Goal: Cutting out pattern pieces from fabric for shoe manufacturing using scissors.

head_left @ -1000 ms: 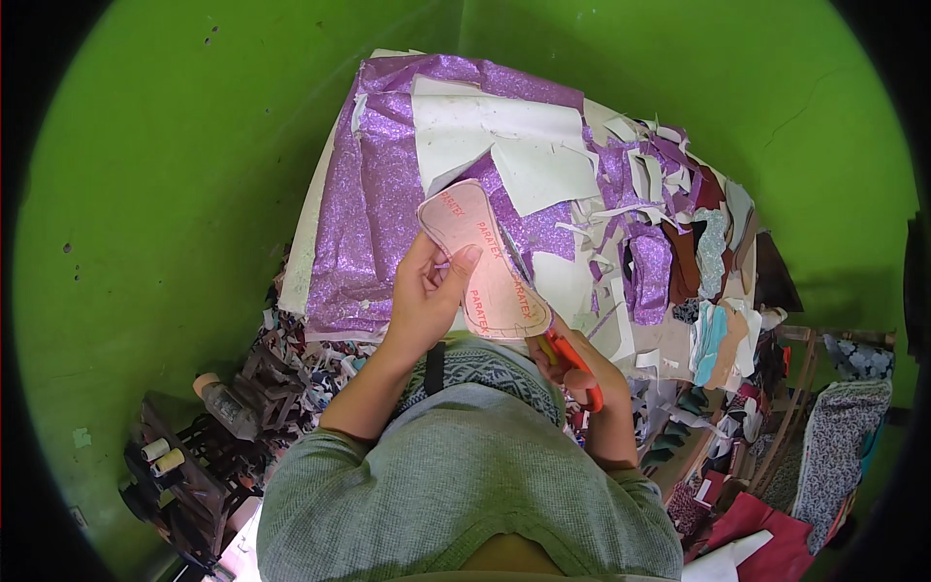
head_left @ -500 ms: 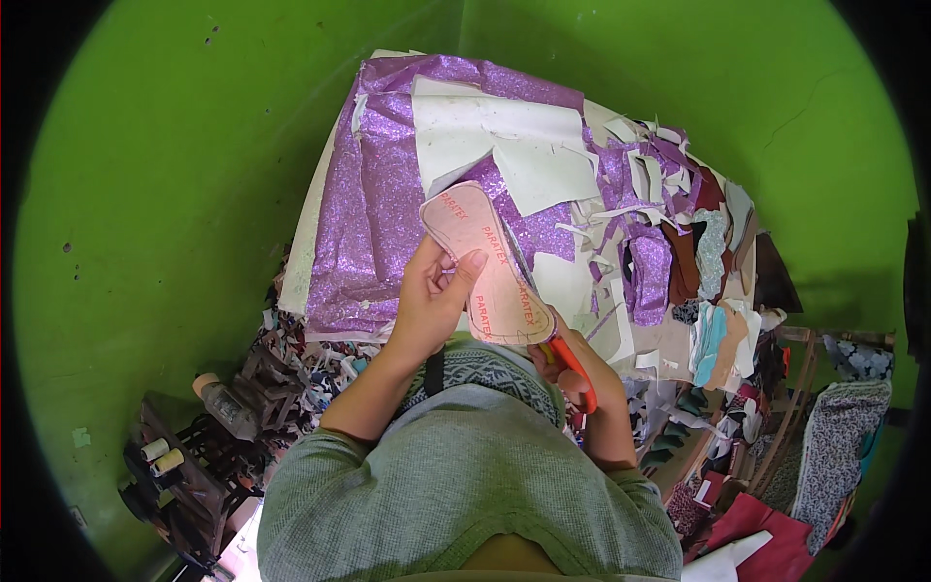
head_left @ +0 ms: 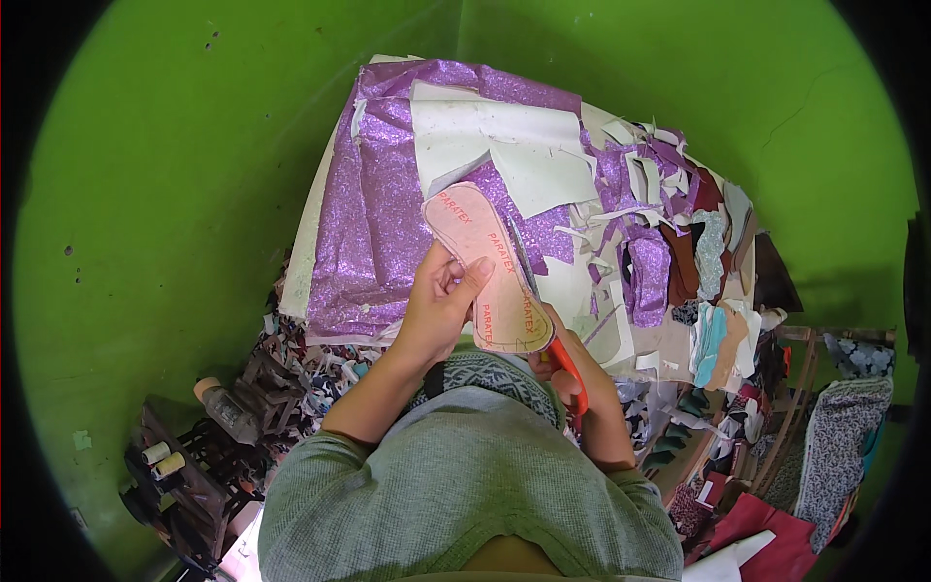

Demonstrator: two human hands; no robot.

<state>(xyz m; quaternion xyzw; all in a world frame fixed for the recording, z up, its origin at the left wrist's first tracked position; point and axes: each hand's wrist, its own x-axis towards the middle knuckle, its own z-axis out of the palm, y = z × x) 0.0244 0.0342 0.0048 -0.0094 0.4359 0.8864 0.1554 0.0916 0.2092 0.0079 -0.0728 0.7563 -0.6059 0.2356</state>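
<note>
Scissors [head_left: 571,372] partly hidden (behind pink sole-shaped piece [head_left: 497,291]).

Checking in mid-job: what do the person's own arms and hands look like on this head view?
Both arms wear grey-green sleeves of textured knit, ending near the elbows. Beyond them the forearms are bare, as are the left hand and right hand. I see no gloves, watch or bracelet, and no cables or markings.

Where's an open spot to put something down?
Left of the white sheet, past the left hand, the sparkly purple sheet looks mostly bare. The white sheet, bordered by purple at its far edge, looks mostly open too. The right side is crowded with scraps and cut pieces.
</note>
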